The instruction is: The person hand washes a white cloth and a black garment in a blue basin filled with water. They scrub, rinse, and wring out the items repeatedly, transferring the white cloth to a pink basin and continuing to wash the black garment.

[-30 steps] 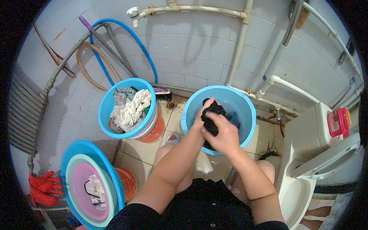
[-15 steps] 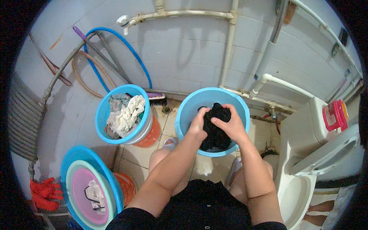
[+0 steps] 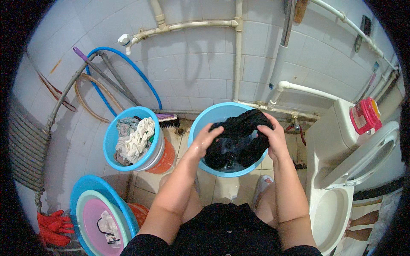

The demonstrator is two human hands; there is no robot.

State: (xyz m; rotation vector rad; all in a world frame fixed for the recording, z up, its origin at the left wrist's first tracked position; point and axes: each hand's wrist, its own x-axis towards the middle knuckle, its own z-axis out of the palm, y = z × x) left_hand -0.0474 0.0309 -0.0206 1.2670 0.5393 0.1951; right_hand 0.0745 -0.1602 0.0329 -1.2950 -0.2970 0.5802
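Note:
A wet black garment [image 3: 239, 127] is stretched between my hands over a light blue basin [image 3: 198, 128] on the tiled floor. My left hand [image 3: 205, 141] grips its left end, and my right hand [image 3: 275, 135] grips the right end near the far rim. Between them the cloth arches across, and its lower folds hang down into dark water in the basin. Which kind of garment it is cannot be made out.
To the left, a blue basin [image 3: 109, 154] of laundry sits on an orange-and-white bucket [image 3: 162, 158]. Nearer stand nested basins [image 3: 87, 205] with white cloth. A toilet [image 3: 314, 205] is on my right. A brush [image 3: 168, 120] lies by the wall. A person's feet [image 3: 363, 226] show at lower right.
My hands have moved apart, drawing the bunched black garment out into a wide arch. The right hand has shifted right, the left hand left. The view has tilted slightly.

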